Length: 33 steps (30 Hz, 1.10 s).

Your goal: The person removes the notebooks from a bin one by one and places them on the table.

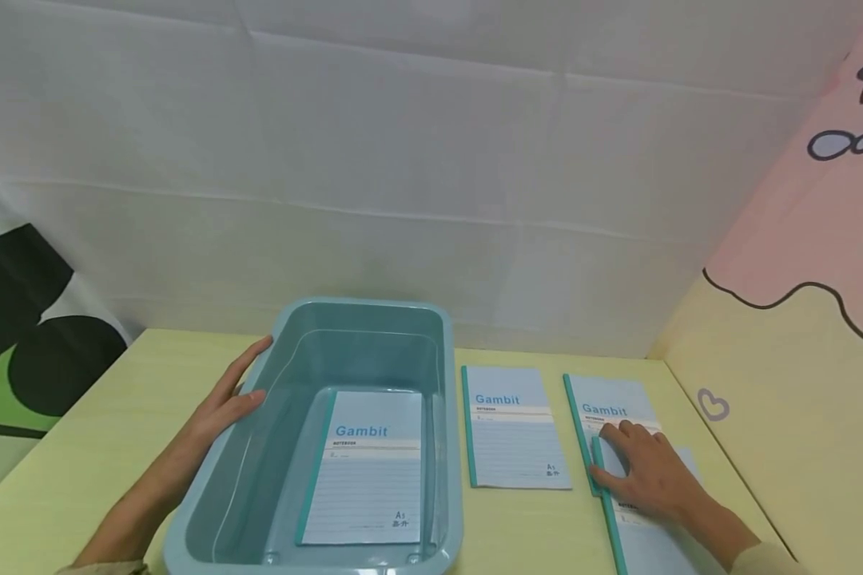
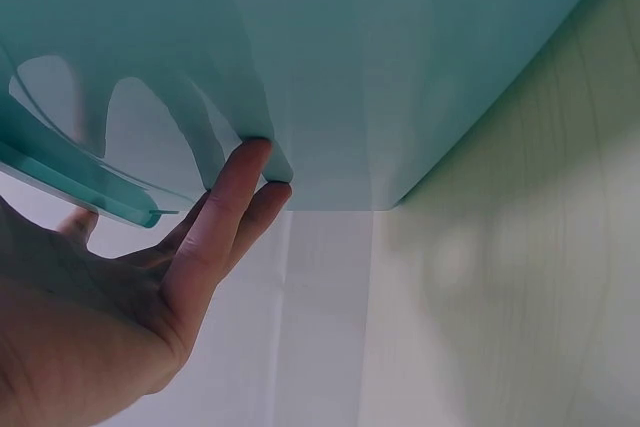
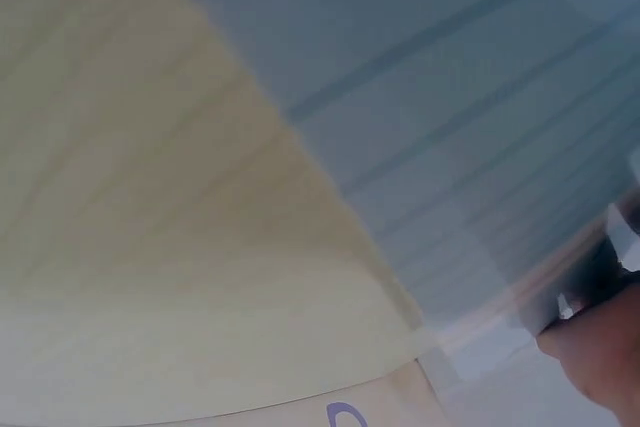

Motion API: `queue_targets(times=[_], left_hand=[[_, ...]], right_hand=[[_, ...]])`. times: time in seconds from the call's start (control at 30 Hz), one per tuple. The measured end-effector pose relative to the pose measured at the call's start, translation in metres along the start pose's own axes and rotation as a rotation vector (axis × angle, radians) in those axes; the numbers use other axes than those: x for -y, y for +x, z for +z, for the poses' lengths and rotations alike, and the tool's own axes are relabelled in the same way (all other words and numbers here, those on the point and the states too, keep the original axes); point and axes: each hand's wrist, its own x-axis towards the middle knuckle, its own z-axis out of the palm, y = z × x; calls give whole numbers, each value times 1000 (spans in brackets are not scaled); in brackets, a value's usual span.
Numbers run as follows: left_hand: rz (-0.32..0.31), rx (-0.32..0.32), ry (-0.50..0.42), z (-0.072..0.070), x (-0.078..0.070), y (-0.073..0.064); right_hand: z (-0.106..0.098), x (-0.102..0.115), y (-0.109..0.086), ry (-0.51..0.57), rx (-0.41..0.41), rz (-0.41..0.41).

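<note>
A blue-green plastic tub (image 1: 448,415) stands on the table with a Gambit notebook (image 1: 363,479) lying inside. My left hand (image 1: 219,411) holds the tub's left rim, thumb over the top. In the left wrist view its fingers (image 2: 215,232) lie against the outer wall. My right hand (image 1: 650,471) grips the top of the nearest notebook (image 1: 654,547) at the right, thumb by its green spine. That notebook overlaps the lower part of another notebook (image 1: 611,391). Its lined cover (image 3: 450,97) fills much of the right wrist view; some fingertips are hidden.
One more notebook (image 1: 518,447) lies between the tub and the right-hand pair. The pale yellow table (image 1: 65,471) meets a white cloth backdrop (image 1: 403,160) behind. A printed pink and yellow panel (image 1: 798,383) rises along the right edge.
</note>
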Motion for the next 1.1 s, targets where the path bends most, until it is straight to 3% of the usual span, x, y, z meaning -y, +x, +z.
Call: queue_targets(times=[0.23,0.73,0.93,1.1], left_hand=[[1,0,0,0,-1,-1],[8,-11,24,2,-2,0],[8,-13,25,2,-3,0],[-1,-11,8,1,-1,-1]], right_hand=[[1,8,-4,76,-20,-18],[-2,11,-2,-7,-85,-105],[-21,11,13,35,-119,-74],[-38,22,34,50,-193,-99]])
